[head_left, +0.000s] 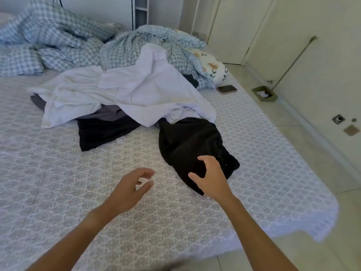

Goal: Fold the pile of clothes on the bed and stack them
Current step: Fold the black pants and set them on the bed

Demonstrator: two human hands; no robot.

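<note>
While the right hand [211, 178] rests with spread fingers on the crumpled black garment [192, 145], the left hand [130, 187] hovers beside it, fingers loosely curled and holding nothing. Behind lies the pile of white and dark clothes [117, 94] on the grey patterned bed sheet [58, 182]. A blue checked duvet [58, 42] is bunched at the head; a dark phone [226, 89] lies near the bed's edge. Pale floor tiles [304, 137] meet a white wall [322, 55].
</note>
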